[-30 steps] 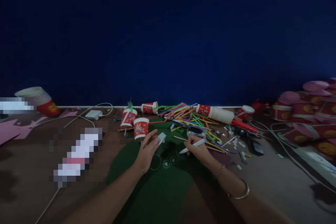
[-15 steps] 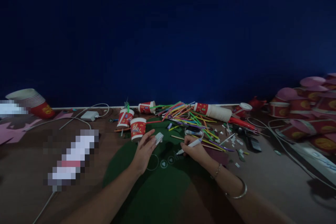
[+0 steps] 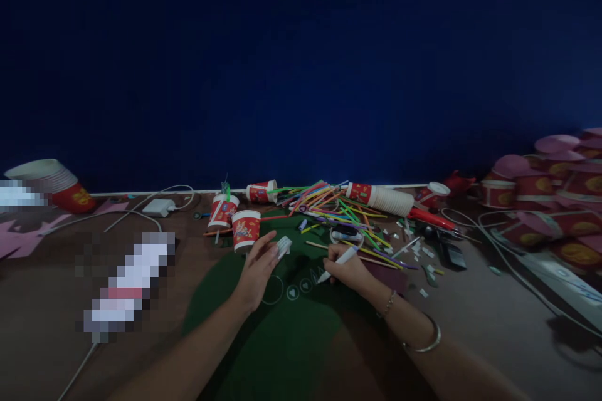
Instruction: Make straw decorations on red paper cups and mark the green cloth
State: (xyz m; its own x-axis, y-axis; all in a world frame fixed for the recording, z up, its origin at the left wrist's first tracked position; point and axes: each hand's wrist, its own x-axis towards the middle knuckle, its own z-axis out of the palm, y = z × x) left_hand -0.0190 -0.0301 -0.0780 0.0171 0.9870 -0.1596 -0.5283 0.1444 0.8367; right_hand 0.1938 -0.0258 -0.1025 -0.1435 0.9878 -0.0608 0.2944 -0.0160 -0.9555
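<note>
In my right hand [image 3: 345,268] is a white marker pen [image 3: 347,255], gripped like a writing tool. Its tip points down and left, close to the dark green mat [image 3: 291,351]. Small pale line markings show beside the tip; whether the tip touches the mat I cannot tell. White circled hearts [image 3: 292,292] and a larger ring lie on the mat between my hands. My left hand [image 3: 258,272] hovers or rests over the mat's left side, a small white piece [image 3: 283,247] with faint print held at its fingers. A red paper cup [image 3: 246,231] stands just beyond that hand.
Behind the hands lies a heap of coloured sticks [image 3: 320,200], with a lying stack of paper cups [image 3: 392,200] to its right. White scraps [image 3: 416,247] are scattered nearby. Cables, a white adapter [image 3: 158,207] and a blurred-out device [image 3: 132,282] occupy the left. Pink-topped red cups [image 3: 540,191] crowd the right.
The marker tip has shifted slightly left and down, and the pen's angle is a little steeper. My left hand keeps its hold. The whole view has drifted by a few pixels.
</note>
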